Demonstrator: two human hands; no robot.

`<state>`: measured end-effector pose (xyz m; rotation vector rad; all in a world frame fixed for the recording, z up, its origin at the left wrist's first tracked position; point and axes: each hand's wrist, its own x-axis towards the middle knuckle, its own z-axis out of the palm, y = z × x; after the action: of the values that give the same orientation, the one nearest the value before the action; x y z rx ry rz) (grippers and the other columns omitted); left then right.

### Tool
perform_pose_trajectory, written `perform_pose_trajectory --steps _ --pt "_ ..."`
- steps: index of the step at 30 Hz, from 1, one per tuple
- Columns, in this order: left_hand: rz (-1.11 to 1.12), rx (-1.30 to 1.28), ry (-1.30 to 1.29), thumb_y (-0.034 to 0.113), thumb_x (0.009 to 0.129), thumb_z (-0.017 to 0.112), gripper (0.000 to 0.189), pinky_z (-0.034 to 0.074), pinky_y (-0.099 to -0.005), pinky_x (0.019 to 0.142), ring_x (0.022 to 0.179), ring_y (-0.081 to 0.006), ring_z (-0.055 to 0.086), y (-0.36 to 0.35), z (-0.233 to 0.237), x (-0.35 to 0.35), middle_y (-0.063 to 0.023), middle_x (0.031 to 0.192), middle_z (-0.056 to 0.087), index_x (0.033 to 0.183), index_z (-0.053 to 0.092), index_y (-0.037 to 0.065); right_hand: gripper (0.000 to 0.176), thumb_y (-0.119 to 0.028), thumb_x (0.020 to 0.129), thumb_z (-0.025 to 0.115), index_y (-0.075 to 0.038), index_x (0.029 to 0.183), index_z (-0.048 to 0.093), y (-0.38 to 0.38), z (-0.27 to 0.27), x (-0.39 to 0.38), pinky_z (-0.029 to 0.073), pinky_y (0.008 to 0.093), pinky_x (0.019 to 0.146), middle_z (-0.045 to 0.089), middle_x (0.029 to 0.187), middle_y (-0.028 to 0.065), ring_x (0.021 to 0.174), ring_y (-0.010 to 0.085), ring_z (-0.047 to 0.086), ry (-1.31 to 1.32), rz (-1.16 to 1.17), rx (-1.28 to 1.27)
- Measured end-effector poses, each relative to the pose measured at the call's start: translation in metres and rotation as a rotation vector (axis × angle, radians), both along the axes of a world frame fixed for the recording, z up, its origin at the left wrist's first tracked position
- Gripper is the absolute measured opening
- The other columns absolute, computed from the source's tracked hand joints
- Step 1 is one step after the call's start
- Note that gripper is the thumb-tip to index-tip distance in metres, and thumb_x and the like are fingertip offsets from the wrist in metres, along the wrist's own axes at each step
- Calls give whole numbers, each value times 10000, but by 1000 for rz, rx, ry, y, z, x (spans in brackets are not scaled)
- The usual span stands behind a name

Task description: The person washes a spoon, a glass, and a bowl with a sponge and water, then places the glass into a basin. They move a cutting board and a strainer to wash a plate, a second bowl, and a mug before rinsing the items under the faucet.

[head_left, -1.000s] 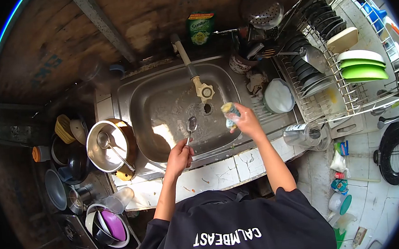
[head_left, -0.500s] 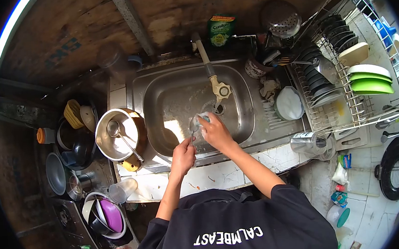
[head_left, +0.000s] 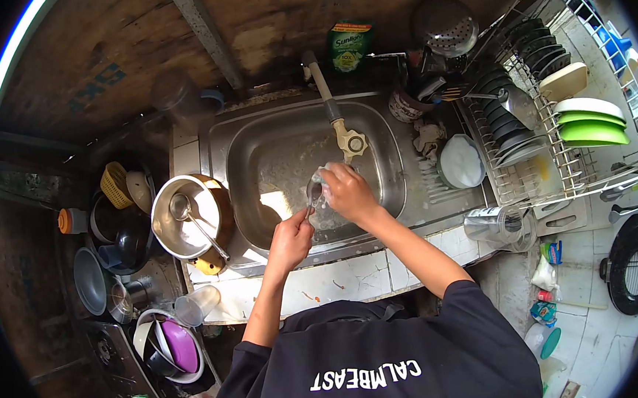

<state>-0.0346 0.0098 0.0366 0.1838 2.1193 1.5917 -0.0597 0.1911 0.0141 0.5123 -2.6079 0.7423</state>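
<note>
Over the metal sink (head_left: 271, 150), my left hand (head_left: 291, 241) is closed round the handle of a spoon (head_left: 314, 191), whose bowl points up towards the tap. My right hand (head_left: 348, 193) presses a foamy, pale sponge (head_left: 323, 178) against the spoon's bowl, fingers bent together. The beige tap (head_left: 352, 143) stands just beyond my right hand. To the left of the sink, a metal pot (head_left: 170, 235) has a ladle (head_left: 196, 221) lying in it. A bowl of white suds (head_left: 461, 162) sits on the drainboard at the right.
A wire dish rack (head_left: 569, 174) with dark plates and green bowls (head_left: 592, 132) is at the right. Clear plastic cups (head_left: 498, 225) lie on the right front edge, and another cup (head_left: 198, 305) at the left. A green Sunlight pouch (head_left: 350, 47) stands behind the sink.
My right hand has moved slightly up and to the right with the sponge, its elbow further out. The spoon's bowl has shifted slightly up and right in my left hand.
</note>
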Motion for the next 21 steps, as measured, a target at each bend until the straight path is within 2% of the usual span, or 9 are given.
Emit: perform_pose_trajectory --steps 4,7,9,10,11,13,14,18,21 --pt "0 -41 -1 91 927 406 374 348 -226 408 442 -44 420 -5 9 3 21 590 481 1232 554 -67 249 -34 709 656 -36 951 601 4 9 -1 533 376 752 587 962 115 890 282 611 6 4 16" --pt "138 111 -204 104 916 443 357 370 -251 431 455 -60 441 -5 10 14 -10 566 472 1204 591 -47 247 -49 739 672 -19 978 616 14 17 -9 526 383 763 596 986 129 898 301 614 -82 -63 -37" --pt "174 -204 245 115 885 490 304 439 -325 535 500 -204 546 -7 7 17 -148 609 558 1106 640 -30 258 -62 771 675 -7 1019 634 10 27 -13 517 383 769 608 1010 144 895 318 619 -139 -120 -316" --pt "213 -211 314 113 878 556 231 439 -346 549 539 -256 563 -7 5 19 -163 652 580 1026 669 -23 279 -72 779 679 -9 1049 643 4 33 -10 511 384 775 617 1018 158 878 336 623 -150 -105 -379" --pt "220 -213 318 113 878 556 231 439 -346 549 539 -256 563 -7 5 19 -163 652 580 1026 669 -23 279 -72 779 679 -9 1049 643 -4 40 -6 511 384 775 617 1018 158 878 336 623 -147 -97 -380" --pt "243 -263 561 92 859 613 169 440 -351 553 565 -274 567 -10 6 20 -156 651 575 963 673 -27 272 -94 782 681 -19 1041 647 -21 49 5 504 399 799 616 1023 162 912 346 611 -167 62 -375" --pt "241 -267 560 92 859 613 169 440 -351 553 565 -274 567 -11 7 22 -156 651 575 963 673 -27 277 -87 777 662 -26 1047 644 -25 44 8 494 411 832 615 1007 162 946 358 591 -158 80 -260" --pt "289 -174 597 64 834 655 130 440 -347 548 569 -285 571 -11 18 31 -152 673 593 927 674 -24 297 -63 760 640 -36 1055 638 -25 36 -2 481 410 873 608 1019 161 969 353 578 -169 -80 -320" --pt "331 -193 614 60 833 658 129 438 -348 545 563 -284 566 -12 19 34 -147 674 595 926 673 -27 346 -10 728 607 -27 1074 593 -40 41 18 474 439 838 587 1029 161 929 349 561 2 193 -257"
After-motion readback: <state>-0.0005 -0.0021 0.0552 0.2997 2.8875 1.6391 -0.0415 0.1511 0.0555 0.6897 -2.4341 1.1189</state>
